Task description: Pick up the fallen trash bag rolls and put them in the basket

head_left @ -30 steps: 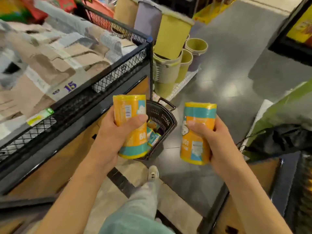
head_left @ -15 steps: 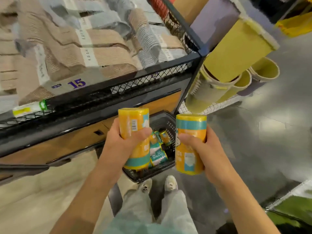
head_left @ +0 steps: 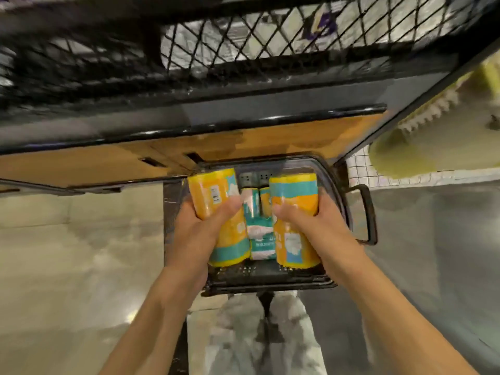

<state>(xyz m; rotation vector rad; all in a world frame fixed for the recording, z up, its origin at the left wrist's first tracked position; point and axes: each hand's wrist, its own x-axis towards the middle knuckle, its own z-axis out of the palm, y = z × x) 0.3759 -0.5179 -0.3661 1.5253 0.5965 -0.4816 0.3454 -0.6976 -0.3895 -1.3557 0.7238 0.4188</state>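
A black plastic basket (head_left: 273, 278) stands on the floor directly below me, against a display stand. My left hand (head_left: 198, 231) grips an orange-and-teal trash bag roll (head_left: 209, 189) over the basket's left half. My right hand (head_left: 322, 226) grips a second, similar roll (head_left: 293, 190) over its right half. Both rolls point away from me and sit low inside the basket's opening. Between them lie smaller teal and orange packs (head_left: 259, 226) on the basket's bottom.
A black wire-mesh display bin (head_left: 243, 50) with a wooden base panel (head_left: 243, 142) overhangs the basket's far side. The basket's handle (head_left: 366, 212) sticks out to the right. Yellow-green bins (head_left: 422, 142) stand at the right. My legs (head_left: 259, 331) are just behind the basket.
I have leaned over the basket and lowered both rolls from chest height into its opening. The view tilted downward and closer to the display stand.
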